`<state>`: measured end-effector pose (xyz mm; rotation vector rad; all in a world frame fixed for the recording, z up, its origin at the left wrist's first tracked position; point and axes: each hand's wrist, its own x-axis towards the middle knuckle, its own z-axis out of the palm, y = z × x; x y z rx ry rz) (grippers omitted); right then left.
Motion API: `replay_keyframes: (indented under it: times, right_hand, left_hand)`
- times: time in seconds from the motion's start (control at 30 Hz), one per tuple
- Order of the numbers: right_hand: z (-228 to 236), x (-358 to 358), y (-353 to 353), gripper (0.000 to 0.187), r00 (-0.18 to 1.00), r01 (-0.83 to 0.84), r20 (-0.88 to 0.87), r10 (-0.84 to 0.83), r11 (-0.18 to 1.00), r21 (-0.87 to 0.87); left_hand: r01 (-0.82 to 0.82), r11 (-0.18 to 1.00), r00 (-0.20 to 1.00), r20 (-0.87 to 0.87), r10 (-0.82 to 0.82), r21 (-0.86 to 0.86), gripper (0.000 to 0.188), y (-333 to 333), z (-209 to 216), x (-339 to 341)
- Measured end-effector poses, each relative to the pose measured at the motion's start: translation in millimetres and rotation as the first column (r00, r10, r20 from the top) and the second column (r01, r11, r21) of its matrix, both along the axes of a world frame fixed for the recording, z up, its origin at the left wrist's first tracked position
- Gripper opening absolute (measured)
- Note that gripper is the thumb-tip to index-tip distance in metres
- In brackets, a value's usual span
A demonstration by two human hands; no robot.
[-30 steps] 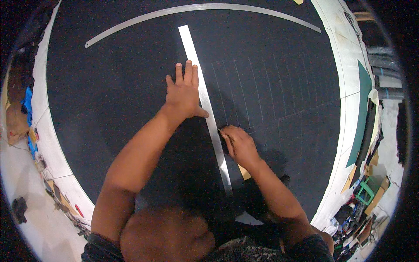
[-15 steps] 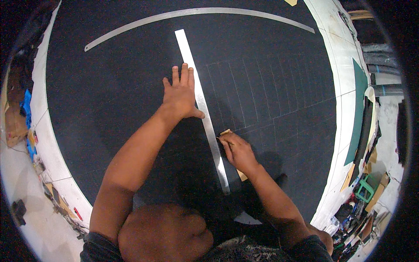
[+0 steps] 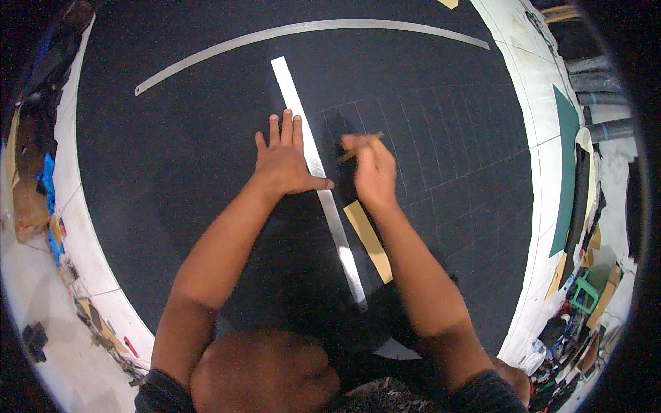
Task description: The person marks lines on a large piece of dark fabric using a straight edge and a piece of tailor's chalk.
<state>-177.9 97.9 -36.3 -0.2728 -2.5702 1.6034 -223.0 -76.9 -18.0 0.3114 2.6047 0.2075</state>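
Note:
A large sheet of black material [image 3: 172,158] is spread before me, with thin pale lines ruled across its right half. On it lies a straight metal ruler [image 3: 335,224], slanting from upper middle toward me. My left hand [image 3: 286,165] is flat with fingers spread, its thumb across the ruler and its fingers along the left edge. Just right of the ruler, my right hand [image 3: 372,168] is closed round a thin yellowish pencil-like stick [image 3: 349,157]; motion blurs the fingertips. Below that hand lies a narrow tan card strip [image 3: 368,241], close beside the ruler.
Another long metal ruler [image 3: 310,27] lies across the far part of the sheet. White tabletop [image 3: 520,89] borders the sheet. Past the right edge are a dark green sheet [image 3: 564,165], a green plastic stool [image 3: 585,292] and cluttered scraps. Blue material [image 3: 48,175] lies off the left side.
My right hand has moved away from me, off the tan card strip, which now shows in full. The left hand stays spread on the ruler. The whole view has shifted slightly.

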Motion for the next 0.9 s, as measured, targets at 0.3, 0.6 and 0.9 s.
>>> replay_keyframes:
  times: [0.3, 0.6, 0.9]
  right_hand:
    - [-4.7, 136.7, 52.7, 0.028, 0.975, -0.051, 0.221, -0.022, 0.947, 0.319]
    - [-7.0, 140.8, 40.0, 0.034, 0.97, -0.16, 0.236, 0.05, 0.866, 0.475]
    - [-11.4, 101.6, 26.5, 0.028, 0.952, -0.107, 0.3, 0.064, 0.986, 0.129]
  left_hand:
    - [0.024, 0.994, 1.0, -0.003, -0.024, -0.105, 0.155, -7.4, 1.3, 4.6]
    - [0.015, 0.999, 0.999, -0.036, -0.017, -0.051, 0.156, -37.1, 0.8, 14.5]
    - [0.077, 0.994, 0.994, -0.08, -0.071, 0.076, 0.142, -66.8, -9.3, 20.9]
